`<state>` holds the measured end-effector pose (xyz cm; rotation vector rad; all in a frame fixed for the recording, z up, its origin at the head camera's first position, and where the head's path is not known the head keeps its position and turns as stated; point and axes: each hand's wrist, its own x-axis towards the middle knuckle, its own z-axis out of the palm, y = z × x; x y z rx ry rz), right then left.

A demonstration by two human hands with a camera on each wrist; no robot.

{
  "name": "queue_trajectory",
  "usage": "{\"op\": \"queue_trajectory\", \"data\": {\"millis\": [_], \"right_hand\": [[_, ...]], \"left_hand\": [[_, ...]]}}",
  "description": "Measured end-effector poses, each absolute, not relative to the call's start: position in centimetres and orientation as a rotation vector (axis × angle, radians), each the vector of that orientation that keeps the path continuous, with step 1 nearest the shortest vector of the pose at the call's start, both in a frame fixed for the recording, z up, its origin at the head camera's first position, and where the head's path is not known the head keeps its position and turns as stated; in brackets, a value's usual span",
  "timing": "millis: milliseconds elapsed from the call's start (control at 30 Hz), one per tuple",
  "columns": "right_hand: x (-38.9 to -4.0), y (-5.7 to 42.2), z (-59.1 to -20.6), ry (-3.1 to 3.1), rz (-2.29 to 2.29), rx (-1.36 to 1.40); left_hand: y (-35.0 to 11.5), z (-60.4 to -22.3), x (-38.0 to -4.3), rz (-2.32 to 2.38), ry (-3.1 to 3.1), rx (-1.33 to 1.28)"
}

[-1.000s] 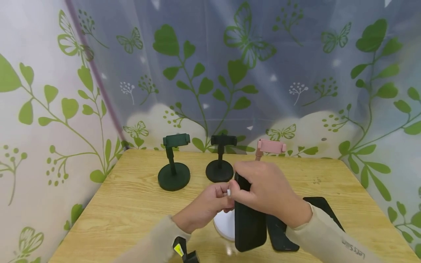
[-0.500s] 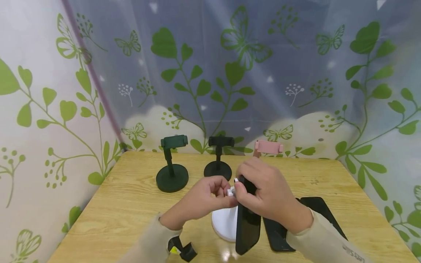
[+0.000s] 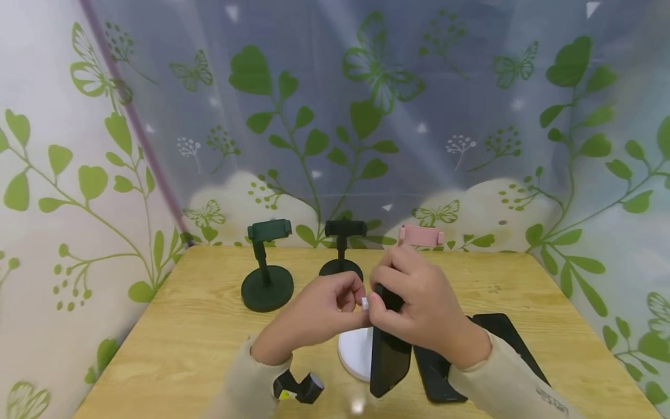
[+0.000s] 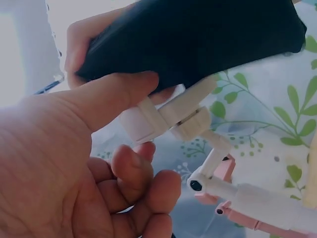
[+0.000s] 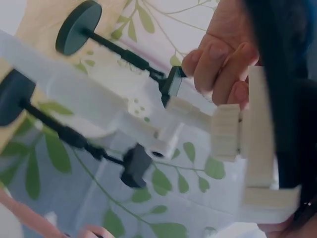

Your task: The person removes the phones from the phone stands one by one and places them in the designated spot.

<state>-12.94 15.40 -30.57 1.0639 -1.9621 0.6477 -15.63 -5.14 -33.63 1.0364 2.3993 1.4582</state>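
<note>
Near the middle of the table, a white phone stand (image 3: 356, 354) has its round base partly behind a black phone (image 3: 388, 362). My right hand (image 3: 421, 299) grips the phone's upper end, fingers over the top and thumb on the near side. My left hand (image 3: 319, 308) pinches the end of the stand's white clamp (image 3: 364, 303) between thumb and fingers. In the left wrist view, the thumb lies along the phone's edge, with curled fingers below the clamp. The right wrist view has the phone's back close against the clamp (image 5: 260, 134).
Behind the hands stand a dark green phone stand (image 3: 267, 288), a black phone stand (image 3: 341, 266) and a pink phone stand (image 3: 421, 235), partly hidden. Dark phones (image 3: 510, 337) lie flat at the right, beneath the right forearm. A patterned curtain (image 3: 335, 116) borders the table's back.
The phone has turned from broad-face to a narrower, slanted view. My left hand has risen a little at the clamp, while my right hand keeps its grip on the phone.
</note>
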Motion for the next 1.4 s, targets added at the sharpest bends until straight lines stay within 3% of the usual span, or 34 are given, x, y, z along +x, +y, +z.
{"op": "queue_trajectory", "data": {"millis": [433, 900, 1400], "right_hand": [[-11.9, 14.9, -30.2, -1.826, 0.525, 1.093], [-11.1, 18.0, -30.0, -1.628, 0.486, 0.999], [-11.0, 27.4, -32.7, -1.663, 0.376, 0.851]], "left_hand": [[-4.5, -33.4, -15.0, 1.405, 2.471, 1.087], [-4.1, -33.1, -15.6, 1.387, 2.494, 1.148], [-4.7, -33.5, -15.2, 1.396, 2.507, 1.063]]}}
